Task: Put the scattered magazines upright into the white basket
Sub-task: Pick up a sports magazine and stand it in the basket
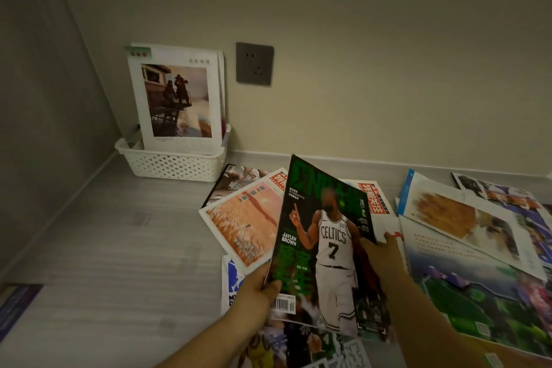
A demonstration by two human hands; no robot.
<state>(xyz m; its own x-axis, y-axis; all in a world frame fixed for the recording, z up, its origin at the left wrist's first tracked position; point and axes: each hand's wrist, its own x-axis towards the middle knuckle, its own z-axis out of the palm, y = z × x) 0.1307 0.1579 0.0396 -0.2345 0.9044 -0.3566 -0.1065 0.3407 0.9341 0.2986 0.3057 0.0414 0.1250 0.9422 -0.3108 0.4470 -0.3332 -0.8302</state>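
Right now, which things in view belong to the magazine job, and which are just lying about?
Job: green basketball magazine, gripped by left hand and right hand; white basket; upright magazine already in it; orange-cover magazine and blue-edged magazine, lying flat.
Just there: wall socket; grey surface.

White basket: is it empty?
No, several magazines stand upright in the white basket, the front one showing a photo cover.
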